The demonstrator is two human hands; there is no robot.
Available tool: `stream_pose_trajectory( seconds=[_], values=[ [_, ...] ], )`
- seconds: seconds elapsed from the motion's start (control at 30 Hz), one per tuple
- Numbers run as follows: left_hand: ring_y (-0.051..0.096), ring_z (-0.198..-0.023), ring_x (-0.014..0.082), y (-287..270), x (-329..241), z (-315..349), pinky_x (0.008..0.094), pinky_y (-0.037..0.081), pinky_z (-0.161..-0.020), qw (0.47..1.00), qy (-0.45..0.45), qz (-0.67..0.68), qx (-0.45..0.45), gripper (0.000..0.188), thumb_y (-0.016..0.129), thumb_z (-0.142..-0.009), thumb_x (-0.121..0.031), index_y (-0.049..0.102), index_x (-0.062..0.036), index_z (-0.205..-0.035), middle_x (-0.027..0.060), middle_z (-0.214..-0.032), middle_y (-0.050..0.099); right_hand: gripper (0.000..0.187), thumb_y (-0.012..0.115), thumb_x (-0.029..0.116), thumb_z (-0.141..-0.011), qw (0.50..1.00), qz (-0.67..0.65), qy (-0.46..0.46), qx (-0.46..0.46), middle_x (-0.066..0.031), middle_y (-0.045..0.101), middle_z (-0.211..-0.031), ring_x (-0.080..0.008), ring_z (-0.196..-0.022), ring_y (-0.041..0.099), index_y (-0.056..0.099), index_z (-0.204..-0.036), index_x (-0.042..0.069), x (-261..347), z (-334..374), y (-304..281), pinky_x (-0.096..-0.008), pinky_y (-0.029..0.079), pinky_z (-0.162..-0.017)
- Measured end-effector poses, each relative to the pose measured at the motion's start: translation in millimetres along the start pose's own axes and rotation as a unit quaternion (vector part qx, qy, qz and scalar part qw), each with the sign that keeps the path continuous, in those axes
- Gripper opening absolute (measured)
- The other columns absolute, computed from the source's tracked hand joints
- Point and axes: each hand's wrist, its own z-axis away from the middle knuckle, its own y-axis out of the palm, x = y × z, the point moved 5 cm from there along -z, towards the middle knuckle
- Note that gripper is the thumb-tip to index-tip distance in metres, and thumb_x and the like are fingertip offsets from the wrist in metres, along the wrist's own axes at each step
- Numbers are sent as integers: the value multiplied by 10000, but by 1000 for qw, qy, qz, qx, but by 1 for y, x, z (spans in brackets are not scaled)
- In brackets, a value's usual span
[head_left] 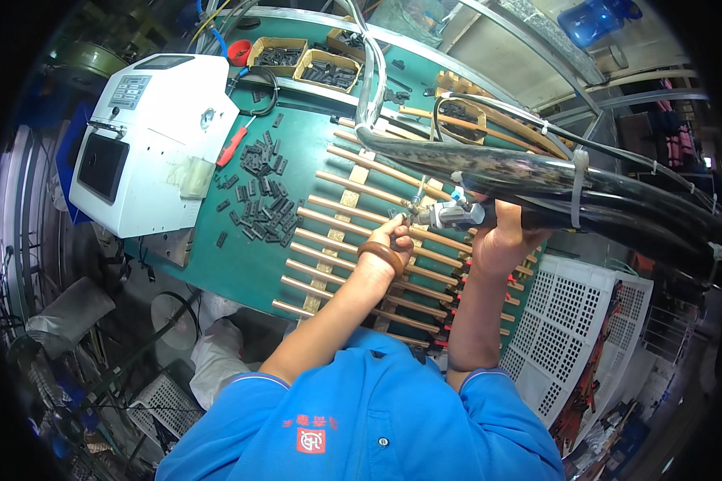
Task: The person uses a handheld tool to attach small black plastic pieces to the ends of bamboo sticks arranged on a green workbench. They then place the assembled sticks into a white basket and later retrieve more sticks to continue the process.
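My left hand (391,240), with a brown bangle at the wrist, reaches over a row of copper-coloured rods (298,285). Its fingertips are pinched at a small dark piece beside a silver metal tool head (456,214); what exactly they hold is too small to make out. Around the tool head's right end, my right hand (505,240) is closed, its fingers partly hidden behind the tool and a thick black hose bundle (634,192). Side by side, the rods lie across light notched strips (349,199). Several rods carry red and black pieces near their right ends.
A white machine (156,144) stands left on the green table (208,268). Small black parts (269,210) lie heaped beside a red screwdriver (233,147). Cardboard boxes (329,70) of dark parts and a red cup (239,52) are at the back. White perforated baskets (557,321) stand right.
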Motion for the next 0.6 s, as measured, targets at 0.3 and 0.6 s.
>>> stream_pose_trajectory(
  seconds=[0.3, 0.6],
  values=[
    [461, -549, 92, -1, 3, 4, 201, 376, -428, 1000, -6, -7, -29, 117, 570, -909, -95, 481, -44, -854, 19, -705, 494, 515, 509, -102, -673, 998, 20, -23, -46, -139, 566, -945, -218, -682, 596, 460, -1179, -18, 3, -3, 0, -336, 565, -626],
    [443, -536, 77, 1, 2, -1, 195, 370, -426, 1000, -20, -6, 1, 79, 553, -898, -57, 488, -26, -866, 16, -700, 479, 466, 533, -94, -692, 991, 112, -63, -22, -120, 553, -971, -204, -743, 590, 483, -1142, 18, 9, -2, 0, -322, 558, -609]
  ],
)
